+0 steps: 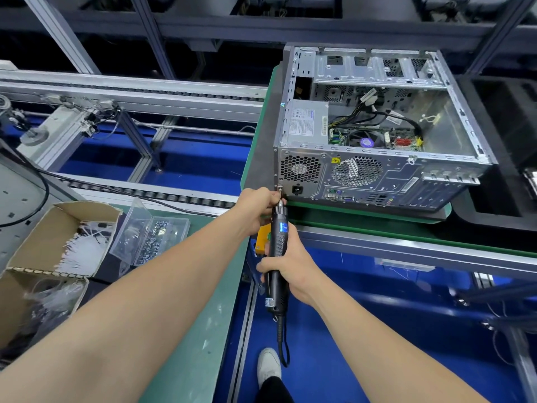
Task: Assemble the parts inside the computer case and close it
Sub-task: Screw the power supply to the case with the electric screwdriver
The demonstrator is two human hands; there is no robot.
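Observation:
An open silver computer case (377, 170) lies on its side on a green pallet (363, 212), rear panel toward me, with the power supply (306, 123), cables and motherboard visible inside. My right hand (293, 269) grips a black electric screwdriver (278, 251), its bit pointing up at the case's lower left rear corner. My left hand (257, 206) pinches at the bit tip against that corner; a small screw seems to sit there, too small to be sure.
A clear plastic box of screws (151, 237) and a cardboard box of white cable ties (58, 242) sit on the green bench at left. Roller conveyor rails (130, 94) run behind. A yellow box (261, 242) hangs below the pallet. Blue floor and my shoe (268, 366) lie below.

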